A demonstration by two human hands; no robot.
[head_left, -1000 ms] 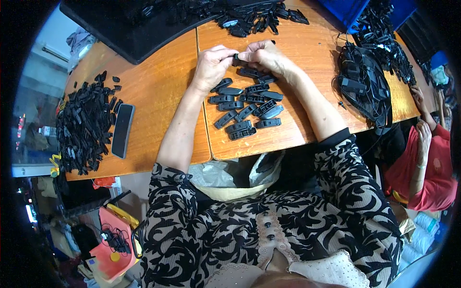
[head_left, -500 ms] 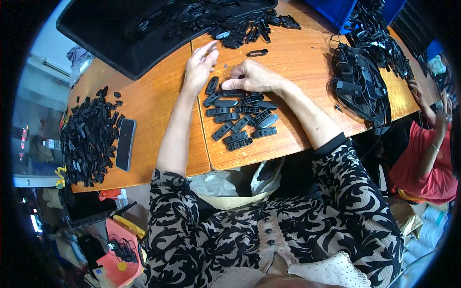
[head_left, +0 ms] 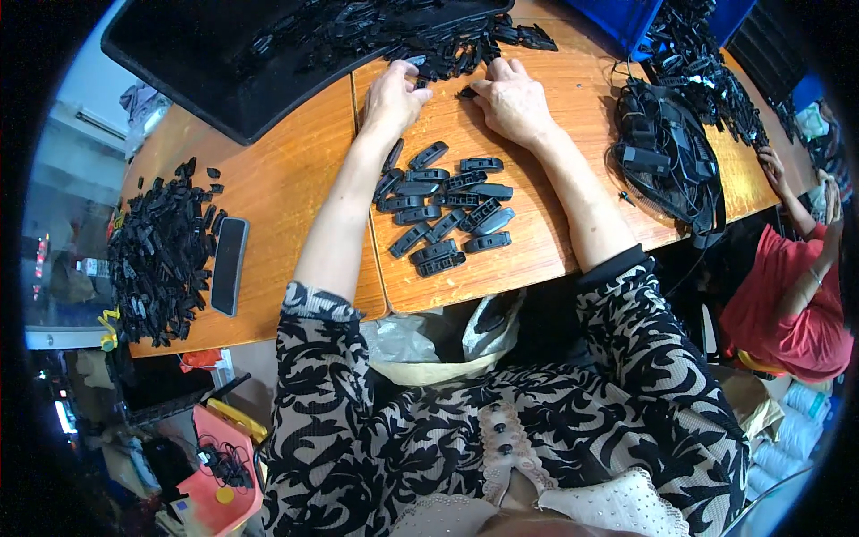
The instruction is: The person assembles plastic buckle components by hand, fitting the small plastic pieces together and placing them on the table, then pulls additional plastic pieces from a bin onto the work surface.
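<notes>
Both hands are at the far side of the wooden table, by a heap of small black plastic parts (head_left: 461, 58). My left hand (head_left: 392, 100) is bent at the heap's near edge, thumb and fingers closed around a small dark piece that they mostly hide. My right hand (head_left: 519, 106) pinches a black plastic frame part (head_left: 466, 92) between thumb and fingers, low over the tabletop. Closer to me, between my forearms, several oblong black plastic casings (head_left: 445, 201) lie in loose rows.
A large black tray (head_left: 201, 80) stands at the far left. Near the left edge are another pile of black parts (head_left: 165, 259) and a phone (head_left: 230, 267). A mesh bag with cables (head_left: 667, 161) and a blue bin (head_left: 617, 27) are on the right, where a co-worker in red (head_left: 787, 304) sits.
Both hands have moved away from me to the heap, the right one leaving the casings. It has taken hold of the frame part that lay alone. Casings at the group's far end are now uncovered.
</notes>
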